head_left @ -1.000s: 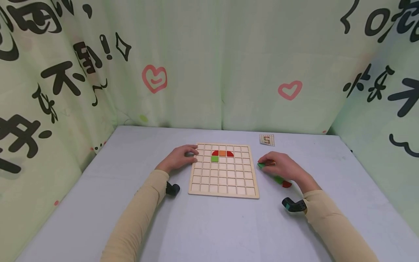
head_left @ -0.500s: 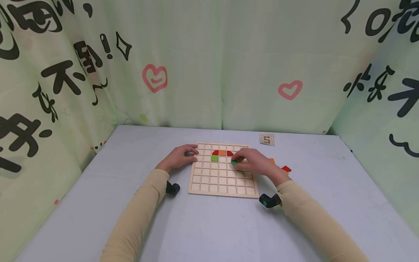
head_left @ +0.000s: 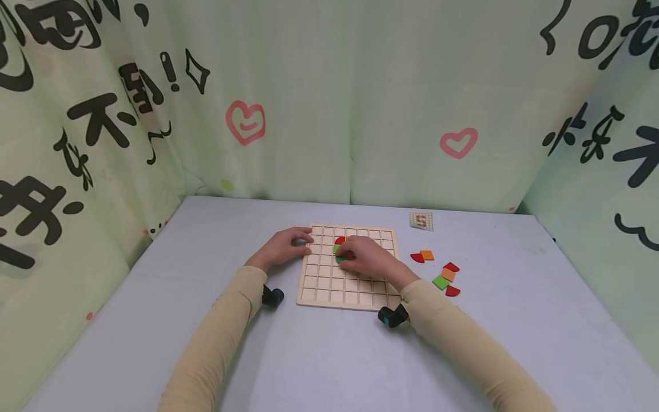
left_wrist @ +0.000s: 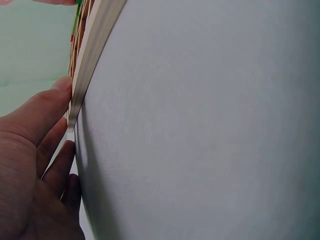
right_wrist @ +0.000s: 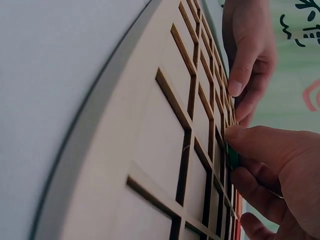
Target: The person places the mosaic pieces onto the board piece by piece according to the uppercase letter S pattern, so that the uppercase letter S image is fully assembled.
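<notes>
A wooden grid board (head_left: 324, 297) lies on the table between the two hands. My left hand (head_left: 280, 250) rests at its left side, fingers extended, the thumb (left_wrist: 60, 86) touching the board's edge in the left wrist view. Over the upper middle cells, my right hand (head_left: 368, 256) pinches a small dark green piece (right_wrist: 233, 156) between thumb and fingertips, close over the grid. A light green square tile (head_left: 336, 249) and a red rounded tile (head_left: 340, 240) sit in cells just beyond the fingers. The right hand mostly hides the orange tile and covers the other red one.
Right of the board lie loose tiles: a red one (head_left: 417, 258) against an orange one (head_left: 427, 255), and a cluster with a green square (head_left: 440, 282) and a red rounded tile (head_left: 452, 291). A small patterned card (head_left: 421, 221) lies behind them. Printed curtains (head_left: 309, 114) enclose the table.
My right hand has carried the dark green piece left from the loose tiles to the cells below the light green tile. The loose tiles are now uncovered. My left hand stays put.
</notes>
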Demonstrator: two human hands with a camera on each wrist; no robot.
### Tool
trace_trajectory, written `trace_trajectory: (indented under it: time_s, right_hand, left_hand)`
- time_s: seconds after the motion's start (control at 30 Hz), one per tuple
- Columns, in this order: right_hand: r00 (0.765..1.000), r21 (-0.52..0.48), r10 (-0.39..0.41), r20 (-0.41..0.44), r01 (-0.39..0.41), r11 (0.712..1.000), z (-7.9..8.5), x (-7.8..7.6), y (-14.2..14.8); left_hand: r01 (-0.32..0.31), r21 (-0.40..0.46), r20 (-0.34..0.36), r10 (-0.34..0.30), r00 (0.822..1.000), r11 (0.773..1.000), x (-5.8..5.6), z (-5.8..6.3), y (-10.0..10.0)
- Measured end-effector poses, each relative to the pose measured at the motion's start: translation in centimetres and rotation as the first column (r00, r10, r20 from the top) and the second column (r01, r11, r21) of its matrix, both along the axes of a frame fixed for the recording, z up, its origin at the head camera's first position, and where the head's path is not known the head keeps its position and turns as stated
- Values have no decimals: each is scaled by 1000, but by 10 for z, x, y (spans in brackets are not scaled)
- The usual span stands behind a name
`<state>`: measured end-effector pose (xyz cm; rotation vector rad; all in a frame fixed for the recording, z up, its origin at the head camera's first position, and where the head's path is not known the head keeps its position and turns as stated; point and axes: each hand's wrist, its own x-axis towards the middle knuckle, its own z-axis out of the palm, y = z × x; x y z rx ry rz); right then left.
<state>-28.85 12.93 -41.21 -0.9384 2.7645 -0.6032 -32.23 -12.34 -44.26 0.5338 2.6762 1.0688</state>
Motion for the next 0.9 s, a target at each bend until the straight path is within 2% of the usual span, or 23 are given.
trace_trajectory:
  time_s: [0.27, 0.57, 0.9]
  right_hand:
    - [1000, -2, -11, -3, 11, 1000, -2, 1, -7]
    - [998, 14, -66, 7, 66, 998, 0, 4, -6]
    - [998, 8, -62, -5, 63, 998, -1, 2, -6]
  left_hand:
    - [6, -2, -10, -6, 1000, 1000, 1, 0, -1]
    - [-2, 18, 8, 2, 1000, 1000, 6, 3, -1]
    - [7, 18, -8, -7, 1000, 1000, 2, 3, -1]
